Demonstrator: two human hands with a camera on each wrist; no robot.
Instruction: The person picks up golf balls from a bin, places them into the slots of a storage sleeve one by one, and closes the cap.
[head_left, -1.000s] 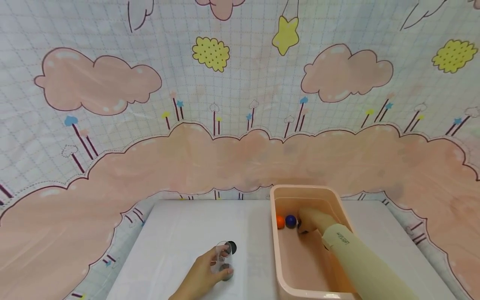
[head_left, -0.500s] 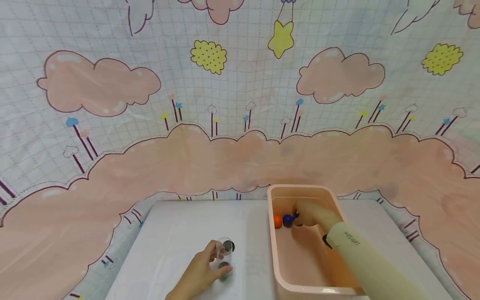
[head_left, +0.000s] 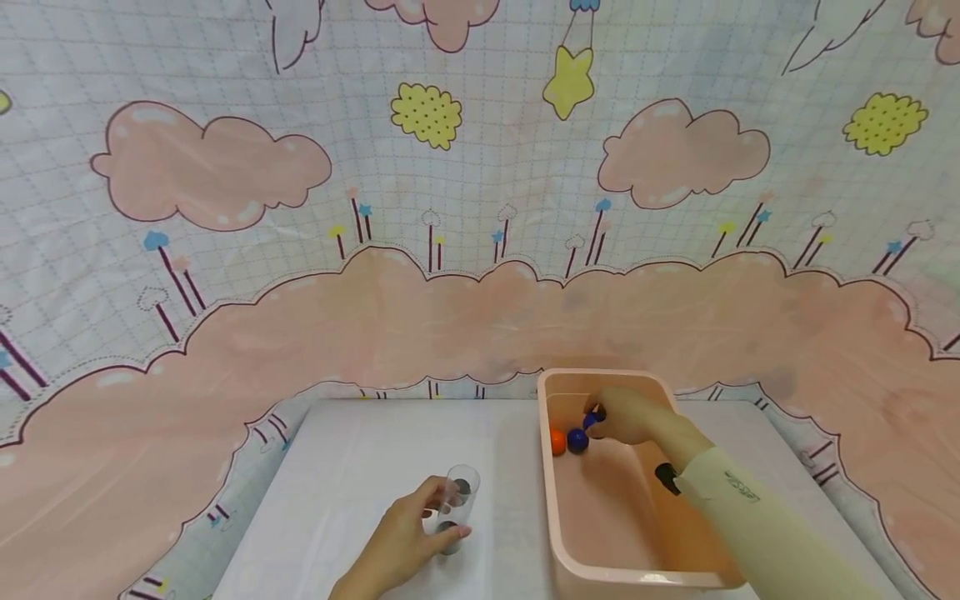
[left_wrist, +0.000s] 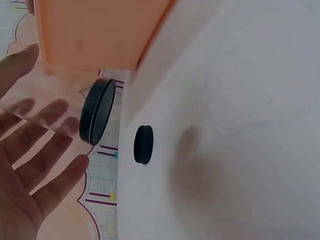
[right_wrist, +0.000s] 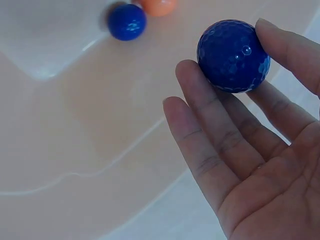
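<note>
My left hand [head_left: 408, 529] grips a clear tube [head_left: 458, 502] over the white table, fingers on one side and thumb on the other. A black cap [left_wrist: 98, 112] closes the tube's lower end. A second, smaller black cap [left_wrist: 143, 144] rests on the table close by; in the head view it shows through the tube. Inside the peach bin, my right hand [head_left: 626, 414] pinches a blue golf ball [right_wrist: 233, 56] between thumb and fingertips, raised off the bin floor. Another blue ball [right_wrist: 127, 22] lies below it, beside an orange ball [head_left: 557, 442].
The deep peach bin [head_left: 550, 500] stands on the right half of the white table [head_left: 360, 450], its walls around my right hand. Behind the table hangs a patterned cloth [head_left: 480, 325] with clouds and stars. A pale sleeve [head_left: 757, 508] covers my right forearm.
My right hand has taken the blue golf ball and lifted it from the bin floor. The left hand has tilted the tube slightly, its top leaning to the right.
</note>
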